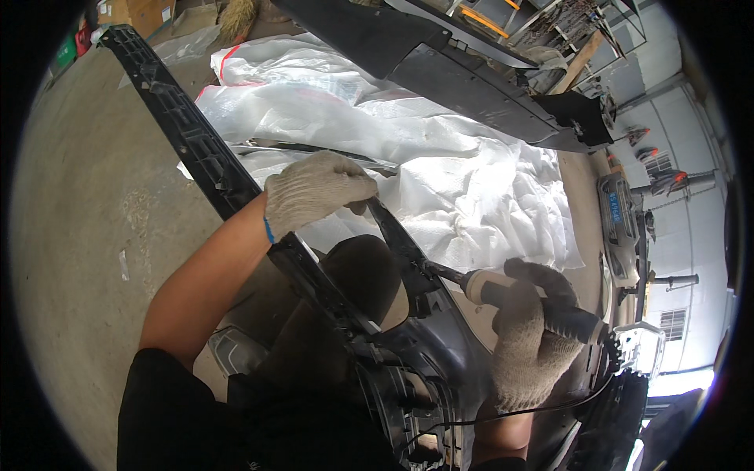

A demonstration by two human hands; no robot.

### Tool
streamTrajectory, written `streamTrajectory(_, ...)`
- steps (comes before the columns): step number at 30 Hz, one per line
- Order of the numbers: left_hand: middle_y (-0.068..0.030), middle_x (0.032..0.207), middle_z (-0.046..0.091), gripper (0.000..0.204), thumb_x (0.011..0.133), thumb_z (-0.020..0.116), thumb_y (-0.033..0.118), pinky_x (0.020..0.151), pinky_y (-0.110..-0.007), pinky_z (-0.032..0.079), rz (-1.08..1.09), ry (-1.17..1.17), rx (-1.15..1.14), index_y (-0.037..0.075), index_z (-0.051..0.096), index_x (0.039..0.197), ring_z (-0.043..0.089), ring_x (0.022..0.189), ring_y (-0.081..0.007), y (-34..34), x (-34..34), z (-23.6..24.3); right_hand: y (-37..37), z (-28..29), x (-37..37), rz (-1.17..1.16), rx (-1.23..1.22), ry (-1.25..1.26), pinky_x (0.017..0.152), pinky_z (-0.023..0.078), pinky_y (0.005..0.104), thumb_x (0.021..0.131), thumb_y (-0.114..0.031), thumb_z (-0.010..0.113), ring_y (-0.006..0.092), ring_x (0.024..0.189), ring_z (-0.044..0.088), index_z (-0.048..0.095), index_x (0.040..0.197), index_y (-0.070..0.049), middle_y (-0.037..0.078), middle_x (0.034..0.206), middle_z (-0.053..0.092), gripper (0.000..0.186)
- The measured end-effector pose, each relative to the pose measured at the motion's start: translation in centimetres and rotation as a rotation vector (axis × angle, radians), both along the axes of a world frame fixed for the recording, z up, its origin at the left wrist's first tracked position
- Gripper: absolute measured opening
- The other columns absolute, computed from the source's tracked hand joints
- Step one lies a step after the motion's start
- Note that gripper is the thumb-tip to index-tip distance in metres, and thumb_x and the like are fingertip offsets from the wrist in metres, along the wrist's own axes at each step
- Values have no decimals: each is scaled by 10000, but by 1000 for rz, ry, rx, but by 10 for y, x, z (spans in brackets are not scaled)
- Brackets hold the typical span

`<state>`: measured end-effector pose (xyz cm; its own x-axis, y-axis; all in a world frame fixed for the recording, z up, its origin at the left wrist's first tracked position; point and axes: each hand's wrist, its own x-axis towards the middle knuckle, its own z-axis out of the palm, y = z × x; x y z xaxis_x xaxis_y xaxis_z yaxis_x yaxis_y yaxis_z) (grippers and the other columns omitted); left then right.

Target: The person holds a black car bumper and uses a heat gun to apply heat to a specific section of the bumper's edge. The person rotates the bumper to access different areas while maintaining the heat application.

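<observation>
Both my hands wear knitted off-white work gloves. My left hand (318, 188) is closed over a narrow strip of a large black plastic car part (440, 337), which lies across my knees. My right hand (530, 330) is wrapped round a corded tool that looks like a hot-air gun (488, 288), with a pale collar and a thin dark nozzle. Its tip points left and is at the strip, right of my left hand; whether it touches I cannot tell. A long ribbed black bar (184, 122) runs to the upper left, passing under my left wrist.
Crumpled white sheeting (455, 188) covers the floor ahead. Beyond it stands a long dark panel (471, 78). The tool's black cord (542, 410) loops below my right hand. At the far right are a silver bumper (619, 224) and wall pegs (675, 280). Concrete floor (86, 212) spreads left.
</observation>
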<state>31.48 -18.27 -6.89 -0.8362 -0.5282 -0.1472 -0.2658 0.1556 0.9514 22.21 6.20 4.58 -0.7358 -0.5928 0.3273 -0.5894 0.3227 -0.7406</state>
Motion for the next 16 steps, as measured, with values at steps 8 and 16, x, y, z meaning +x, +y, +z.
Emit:
streamTrajectory(8,-59,729,677,386,809,577,377,712,-295,480,3,-2,-20,16,711,775,617,722,-167,2,-2,0,-4,5,3,27,-99,-112,719,536,327,856,-334,704,224,795,681,663,1037,66,171,848,698,440)
streamTrajectory(16,-69,740,682,382,794,571,376,740,-304,487,-4,-16,-43,20,706,762,626,734,-188,0,0,0,-32,-18,-6,158,-183,-94,667,465,263,868,-331,698,157,753,604,660,1041,3,135,922,685,378)
